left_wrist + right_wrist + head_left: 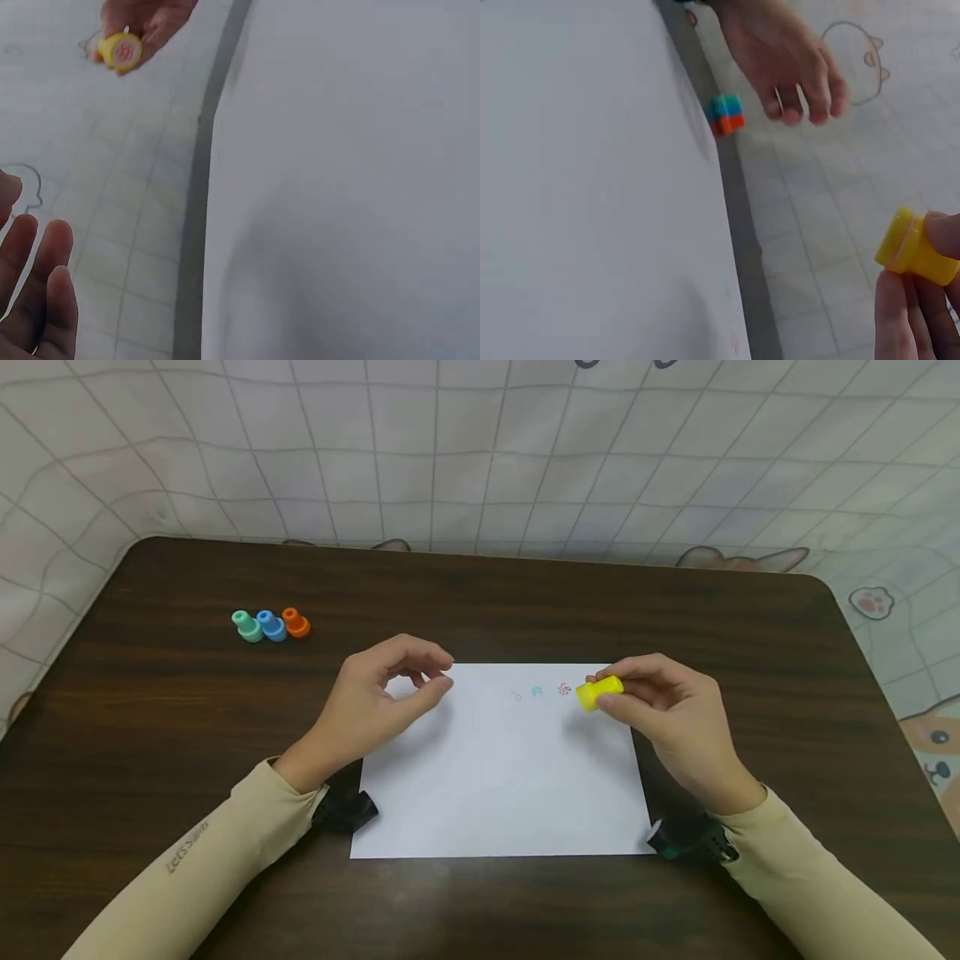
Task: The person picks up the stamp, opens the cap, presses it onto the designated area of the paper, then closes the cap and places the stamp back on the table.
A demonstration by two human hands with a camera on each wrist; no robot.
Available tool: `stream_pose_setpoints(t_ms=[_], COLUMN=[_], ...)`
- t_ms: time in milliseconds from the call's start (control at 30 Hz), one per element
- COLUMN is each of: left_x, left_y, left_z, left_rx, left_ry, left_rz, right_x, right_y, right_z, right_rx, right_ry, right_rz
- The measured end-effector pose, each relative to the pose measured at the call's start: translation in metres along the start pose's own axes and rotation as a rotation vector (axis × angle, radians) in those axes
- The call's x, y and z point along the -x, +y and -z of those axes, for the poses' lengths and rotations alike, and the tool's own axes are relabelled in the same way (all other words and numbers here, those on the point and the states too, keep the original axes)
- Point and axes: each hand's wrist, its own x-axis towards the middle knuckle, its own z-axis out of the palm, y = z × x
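Observation:
My right hand (pixel 678 718) pinches a yellow toy stamp (pixel 599 692) between thumb and fingers, held just above the upper right of a white sheet of paper (pixel 495 785). In the left wrist view the yellow stamp (pixel 124 52) shows a round face with a reddish pattern. Small printed marks run in a row near the sheet's top: a red mark (pixel 565 689), a teal mark (pixel 536 691) and a fainter one beside it. Over the paper's upper left hovers my left hand (pixel 382 702), fingers loosely bent with nothing between them.
On the dark wooden table (pixel 187 718), at the back left, stand a green stamp (pixel 247 626), a blue stamp (pixel 272 625) and an orange stamp (pixel 296 622) side by side. A white grid-patterned cloth (pixel 465 460) hangs behind the table's far edge.

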Motion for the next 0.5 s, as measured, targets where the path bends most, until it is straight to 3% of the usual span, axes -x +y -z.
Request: stream_pose_setpoints(t_ms=[267, 500], left_x=[-0.010, -0.008], left_y=[0.023, 0.034], left_z=[-0.022, -0.037], left_rx=[0.030, 0.100], left_ry=[-0.035, -0.021], left_rz=[-0.128, -0.144], right_x=[0.000, 0.006], right_y=[-0.008, -0.011], right_z=[-0.024, -0.041], right_rx=[-0.133, -0.193], right_ry=[0.014, 0.049], right_rz=[-0.009, -0.021])
